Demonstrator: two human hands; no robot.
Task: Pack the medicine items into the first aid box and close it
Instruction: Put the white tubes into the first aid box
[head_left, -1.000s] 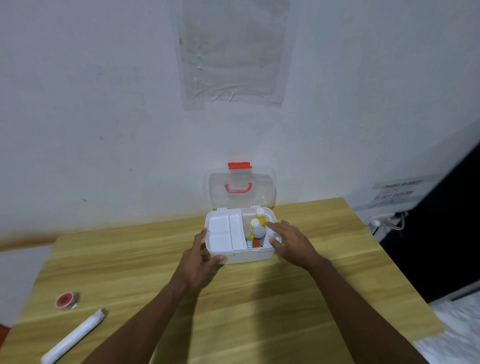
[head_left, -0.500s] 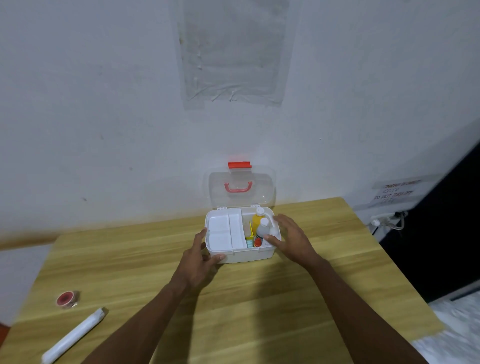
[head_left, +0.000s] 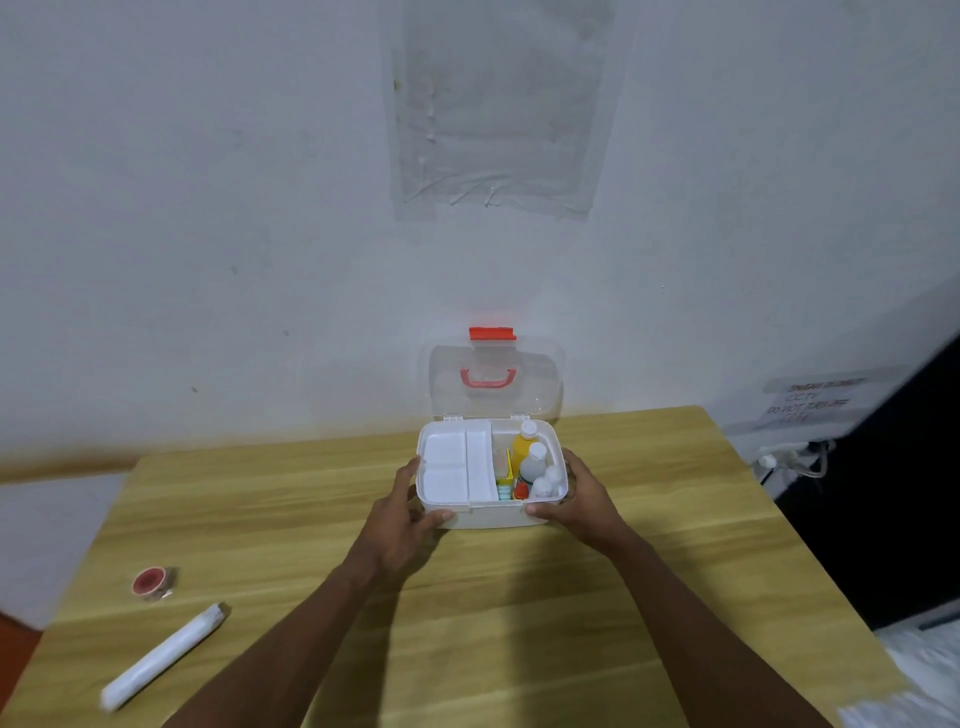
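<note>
Nearest the camera, at the front left of the wooden table (head_left: 519, 623), a white wrapped roll (head_left: 163, 657) lies at a slant; just beyond it sits a small red roll of tape (head_left: 150, 582), apart from the wrapped roll and well apart from the box. Two bare forearms reach forward over the tabletop toward the middle; the left hand (head_left: 402, 519) grips the left front corner of the first aid box (head_left: 488, 517), thumb laid along the front wall and fingers curled up the left side; the right hand (head_left: 582, 499) clasps the right front corner the same way, thumb on the front wall, fingers wrapped round the right side; both hands are closed on the box and nothing else. The box rests on the table near its far edge; its left half holds a white divided tray (head_left: 457, 470); the right half holds upright bottles, a yellow bottle (head_left: 522, 447) with a white cap at the back, a white bottle (head_left: 534, 462) just in front of it, smaller white-capped ones by the right wall, and a red-capped item at the front, too small to make out. Behind, the clear lid (head_left: 496, 382) stands open, upright near the wall (head_left: 208, 208), with a red handle (head_left: 488, 378) on it and a red latch (head_left: 492, 333) at its top edge.
</note>
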